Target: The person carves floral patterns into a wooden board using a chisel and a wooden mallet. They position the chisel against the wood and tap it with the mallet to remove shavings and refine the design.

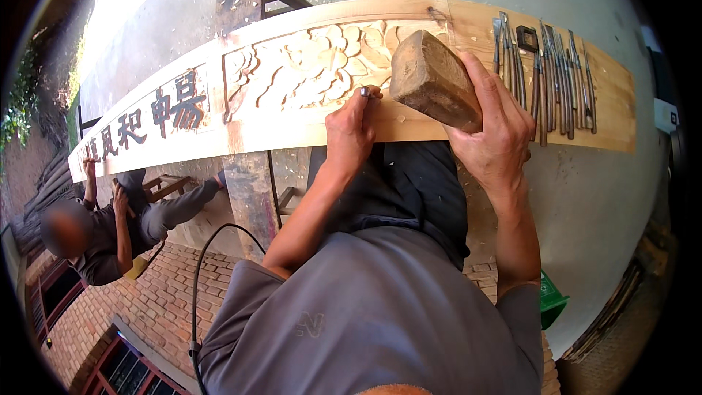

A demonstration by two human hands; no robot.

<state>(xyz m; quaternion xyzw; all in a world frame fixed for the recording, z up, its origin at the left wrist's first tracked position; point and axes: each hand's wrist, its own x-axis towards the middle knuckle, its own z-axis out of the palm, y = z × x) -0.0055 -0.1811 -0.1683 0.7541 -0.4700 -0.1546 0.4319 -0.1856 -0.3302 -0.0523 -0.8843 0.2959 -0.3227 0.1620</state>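
Note:
My left hand (349,132) is closed around a chisel (366,92), whose metal-ringed top end shows above my fingers; its blade is hidden below them. The hand rests at the near edge of a floral relief (314,66) carved into a long pale wooden board (292,123). To the right, my right hand (497,121) grips a blocky wooden mallet (431,77), raised above the board and close to the chisel. The mallet's worn, squared head faces the carving, and its handle is hidden.
Several carving chisels (559,88) lie in a row at the board's right, near a small black square object (526,38). Dark written characters (175,106) mark its left part. Another person (110,241) works at the far left end. A wooden trestle beam (248,190) supports the board.

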